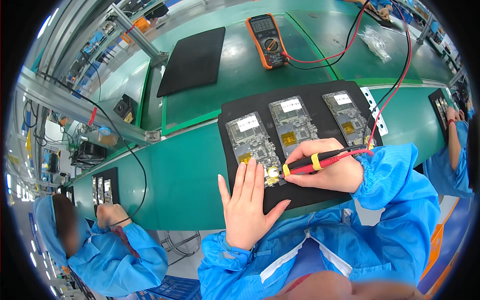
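Note:
My right hand (327,167) is closed around a pair of multimeter probes (310,164), one black and one red, bound together with yellow tape. Their tips reach the lower right of the leftmost circuit board (257,142), beside a round yellow-rimmed part (273,172). Whether the tips touch metal is too small to tell. My left hand (245,205) lies flat with fingers spread, its fingertips on that board's lower left edge. A middle circuit board (294,120) and a right circuit board (346,114) lie beside it on a black mat (295,197). Each bears a white label.
An orange multimeter (266,42) lies beyond the mat, its red and black leads looping right to my hand. A second black mat (194,60) is at the far left. A clear plastic bag (376,42) lies far right. Co-workers in blue (115,255) sit on both sides.

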Tool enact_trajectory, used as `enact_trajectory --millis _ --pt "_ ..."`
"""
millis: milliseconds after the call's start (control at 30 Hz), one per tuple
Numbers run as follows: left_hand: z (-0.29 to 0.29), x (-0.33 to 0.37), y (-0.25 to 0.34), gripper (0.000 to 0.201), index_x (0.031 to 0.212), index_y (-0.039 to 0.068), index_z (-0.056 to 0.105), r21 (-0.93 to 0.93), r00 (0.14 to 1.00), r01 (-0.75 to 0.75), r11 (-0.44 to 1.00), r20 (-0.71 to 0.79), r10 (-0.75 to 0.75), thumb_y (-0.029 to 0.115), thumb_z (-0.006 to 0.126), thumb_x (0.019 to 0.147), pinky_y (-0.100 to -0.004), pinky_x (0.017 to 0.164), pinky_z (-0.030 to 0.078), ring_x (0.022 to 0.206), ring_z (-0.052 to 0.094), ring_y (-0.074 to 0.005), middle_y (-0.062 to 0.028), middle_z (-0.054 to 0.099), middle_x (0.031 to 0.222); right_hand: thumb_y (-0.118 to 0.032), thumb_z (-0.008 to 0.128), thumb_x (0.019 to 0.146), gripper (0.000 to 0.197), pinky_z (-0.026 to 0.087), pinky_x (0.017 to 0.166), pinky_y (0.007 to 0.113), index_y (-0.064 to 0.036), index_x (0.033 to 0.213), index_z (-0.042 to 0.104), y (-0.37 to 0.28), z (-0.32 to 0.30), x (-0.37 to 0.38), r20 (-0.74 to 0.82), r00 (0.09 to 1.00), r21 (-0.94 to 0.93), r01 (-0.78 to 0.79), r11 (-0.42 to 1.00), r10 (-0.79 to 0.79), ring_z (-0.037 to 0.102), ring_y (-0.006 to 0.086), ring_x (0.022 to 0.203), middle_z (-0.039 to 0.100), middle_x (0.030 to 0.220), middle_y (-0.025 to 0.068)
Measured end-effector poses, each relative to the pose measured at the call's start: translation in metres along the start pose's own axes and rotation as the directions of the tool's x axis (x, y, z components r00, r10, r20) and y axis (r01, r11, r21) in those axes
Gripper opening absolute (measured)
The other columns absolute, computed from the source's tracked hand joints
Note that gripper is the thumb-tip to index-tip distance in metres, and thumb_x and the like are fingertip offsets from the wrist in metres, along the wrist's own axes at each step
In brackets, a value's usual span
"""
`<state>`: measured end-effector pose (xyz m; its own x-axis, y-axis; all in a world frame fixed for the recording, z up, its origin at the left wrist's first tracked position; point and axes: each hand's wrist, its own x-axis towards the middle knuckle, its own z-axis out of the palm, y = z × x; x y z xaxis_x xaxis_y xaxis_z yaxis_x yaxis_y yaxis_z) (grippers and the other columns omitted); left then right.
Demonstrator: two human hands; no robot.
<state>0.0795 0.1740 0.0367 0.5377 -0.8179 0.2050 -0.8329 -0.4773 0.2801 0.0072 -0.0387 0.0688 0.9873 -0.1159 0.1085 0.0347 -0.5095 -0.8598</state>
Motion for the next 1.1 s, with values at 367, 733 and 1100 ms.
enact_trajectory --millis 367,733,1100 --pt "-0.002 0.001 0.003 0.085 0.141 -0.001 0.043 -0.03 1.0 0.02 0.999 0.011 -0.02 0.046 0.074 0.077 -0.0619 0.114 0.006 0.14 0.035 -0.0336 -0.0177 0.041 0.148 -0.019 0.078 0.08 0.025 0.054 0.067 0.031 -0.0064 0.098 0.065 -0.002 -0.005 0.0 0.043 0.999 0.031 0.011 0.999 -0.013 0.069 0.0197 0.075 0.069 0.083 0.0089" --pt "0.001 -0.001 -0.026 0.072 0.147 0.0 0.035 -0.374 0.984 0.107 0.921 -0.092 -0.152 0.031 0.064 0.089 -0.0489 0.117 0.015 0.145 0.027 -0.0348 -0.0199 0.032 0.154 -0.011 0.07 0.085 0.02 0.048 0.069 0.024 -0.0044 0.102 0.061 0.002 -0.118 -0.106 -0.339 0.916 0.31 -0.108 0.945 0.216 0.062 0.009 0.085 0.067 0.092 0.0051" --pt "0.05 0.005 -0.103 0.047 0.136 -0.003 0.048 -0.932 0.864 0.362 -0.018 0.343 -0.37 0.031 0.042 0.104 -0.0326 0.102 0.041 0.118 0.054 -0.0192 -0.0113 0.055 0.132 -0.034 0.045 0.095 0.04 0.042 0.072 0.026 -0.0021 0.091 0.071 0.151 -0.169 -0.2 -0.301 0.704 0.405 -0.517 0.754 0.644 0.054 0.0126 0.079 0.062 0.092 0.0056"
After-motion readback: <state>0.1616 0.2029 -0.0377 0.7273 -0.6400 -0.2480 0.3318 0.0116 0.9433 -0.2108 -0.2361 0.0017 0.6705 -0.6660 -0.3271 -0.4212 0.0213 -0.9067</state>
